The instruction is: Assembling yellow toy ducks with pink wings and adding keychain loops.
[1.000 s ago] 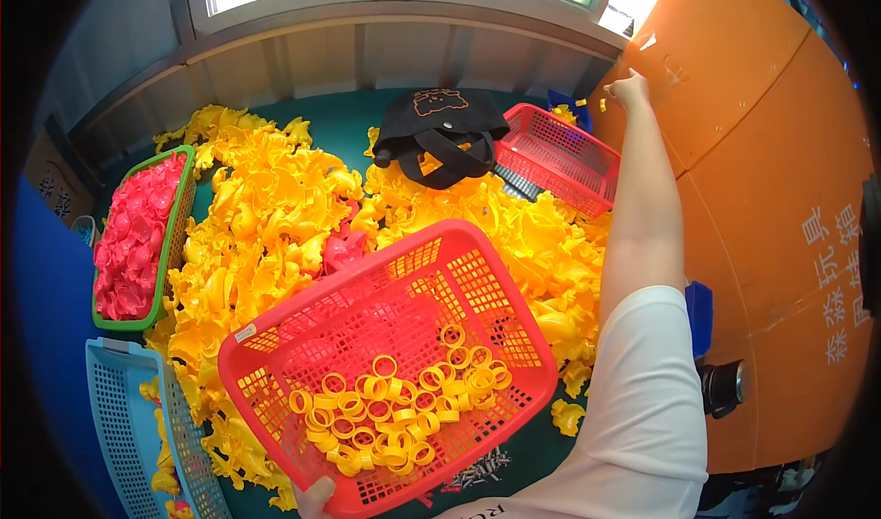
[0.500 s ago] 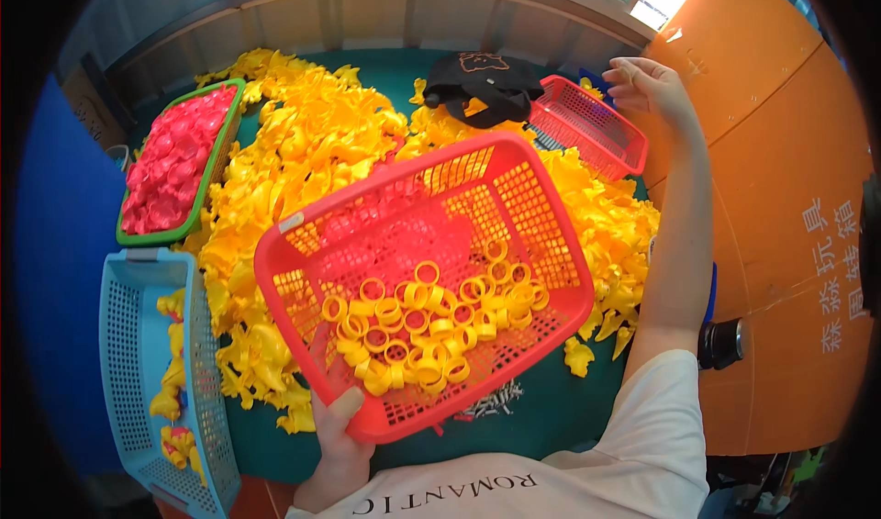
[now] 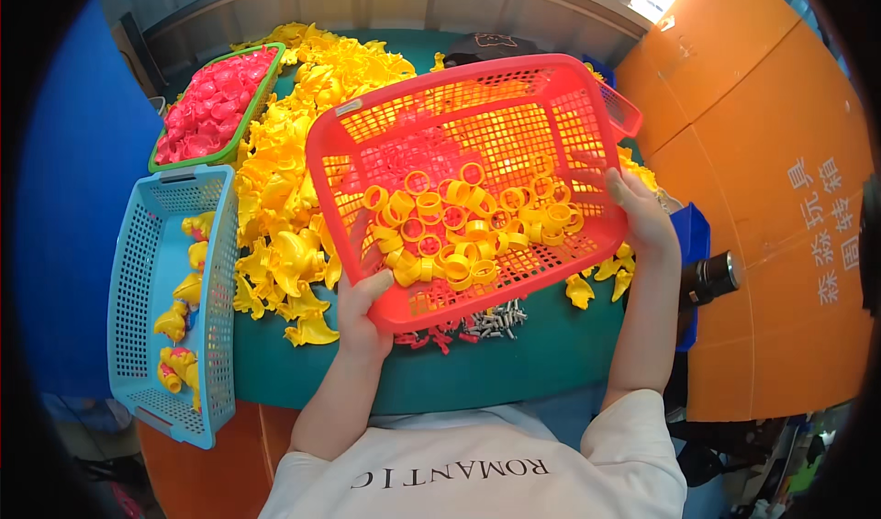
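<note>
A red mesh basket (image 3: 367,310) is held tilted above the table, its open top toward me. Several yellow plastic rings (image 3: 456,265) have gathered toward its lower side. My left hand (image 3: 364,306) grips the lower left corner, thumb over the rim and fingers behind the mesh. On the right side, my right hand (image 3: 640,209) wraps round the rim, its fingers showing through the holes. Behind the basket spreads a heap of yellow plastic pieces (image 3: 289,189).
A green-rimmed basket (image 3: 248,120) of pink pieces stands far left, with a blue basket (image 3: 220,271) of yellow figures nearer. Small grey and red parts (image 3: 500,321) lie on the green table (image 3: 440,372). A blue bin (image 3: 690,230), black cylinder (image 3: 711,279) and orange panel (image 3: 743,152) are right.
My right hand has come down from the upper right and taken hold of the basket's right side. The basket, with the rings in it, has moved up and right in view.
</note>
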The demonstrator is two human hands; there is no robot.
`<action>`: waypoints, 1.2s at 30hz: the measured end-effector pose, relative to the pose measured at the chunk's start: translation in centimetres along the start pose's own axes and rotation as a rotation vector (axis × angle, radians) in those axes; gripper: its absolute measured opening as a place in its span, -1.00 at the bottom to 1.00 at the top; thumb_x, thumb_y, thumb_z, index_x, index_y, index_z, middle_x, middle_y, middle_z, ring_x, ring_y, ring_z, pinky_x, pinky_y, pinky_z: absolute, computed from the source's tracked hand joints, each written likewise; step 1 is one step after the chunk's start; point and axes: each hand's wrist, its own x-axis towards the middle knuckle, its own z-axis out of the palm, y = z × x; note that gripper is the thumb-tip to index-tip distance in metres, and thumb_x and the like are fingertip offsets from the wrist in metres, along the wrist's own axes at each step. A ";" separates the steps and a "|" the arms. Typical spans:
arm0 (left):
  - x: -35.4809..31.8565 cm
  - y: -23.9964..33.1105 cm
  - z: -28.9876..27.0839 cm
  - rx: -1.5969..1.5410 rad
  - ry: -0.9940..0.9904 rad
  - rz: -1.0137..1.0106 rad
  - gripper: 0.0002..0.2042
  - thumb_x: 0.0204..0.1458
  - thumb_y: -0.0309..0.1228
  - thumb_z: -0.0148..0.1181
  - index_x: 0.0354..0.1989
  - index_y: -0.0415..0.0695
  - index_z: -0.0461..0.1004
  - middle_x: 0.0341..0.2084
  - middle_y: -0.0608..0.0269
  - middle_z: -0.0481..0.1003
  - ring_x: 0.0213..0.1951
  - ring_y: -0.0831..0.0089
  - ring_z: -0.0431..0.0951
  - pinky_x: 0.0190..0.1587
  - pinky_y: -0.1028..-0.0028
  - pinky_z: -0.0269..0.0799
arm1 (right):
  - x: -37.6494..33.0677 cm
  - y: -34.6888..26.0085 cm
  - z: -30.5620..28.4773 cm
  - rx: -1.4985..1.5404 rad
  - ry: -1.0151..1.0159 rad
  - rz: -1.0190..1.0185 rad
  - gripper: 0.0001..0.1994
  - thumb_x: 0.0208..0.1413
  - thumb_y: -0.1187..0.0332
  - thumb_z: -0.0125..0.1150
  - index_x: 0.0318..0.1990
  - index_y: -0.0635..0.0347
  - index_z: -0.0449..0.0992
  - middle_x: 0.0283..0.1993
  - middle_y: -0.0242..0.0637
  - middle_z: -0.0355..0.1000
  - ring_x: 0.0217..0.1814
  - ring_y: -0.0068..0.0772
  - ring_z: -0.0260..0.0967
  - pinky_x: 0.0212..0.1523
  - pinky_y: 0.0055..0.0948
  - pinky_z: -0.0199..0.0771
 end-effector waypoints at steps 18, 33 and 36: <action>-2.1 -8.1 1.1 0.915 -0.558 0.059 -0.79 0.08 -0.55 0.05 -0.11 -0.20 0.50 -0.16 0.15 0.50 -0.12 0.32 0.52 -0.09 0.43 0.44 | -21.5 1.5 -0.9 0.396 0.628 -0.315 -0.43 0.26 0.15 0.00 0.29 0.35 0.09 0.29 -0.03 0.18 0.30 -0.15 0.18 0.28 -0.17 0.21; -2.0 -24.0 10.8 1.312 -0.868 0.972 -0.62 0.03 -0.39 -0.04 0.06 -0.15 0.36 0.06 0.06 0.36 0.19 0.16 0.28 0.25 0.22 0.16 | -25.2 0.8 -2.0 0.313 0.765 -0.406 -0.41 0.25 0.13 0.03 0.29 0.32 0.08 0.31 -0.09 0.15 0.31 -0.20 0.17 0.28 -0.21 0.20; -1.5 -24.8 10.3 1.118 -0.816 0.814 -0.66 0.08 -0.43 -0.08 0.04 -0.16 0.36 0.06 0.01 0.35 0.17 0.13 0.30 0.24 0.22 0.19 | -25.7 1.3 -2.1 0.330 0.745 -0.432 -0.41 0.26 0.12 0.01 0.30 0.31 0.08 0.33 -0.10 0.13 0.33 -0.19 0.14 0.31 -0.19 0.16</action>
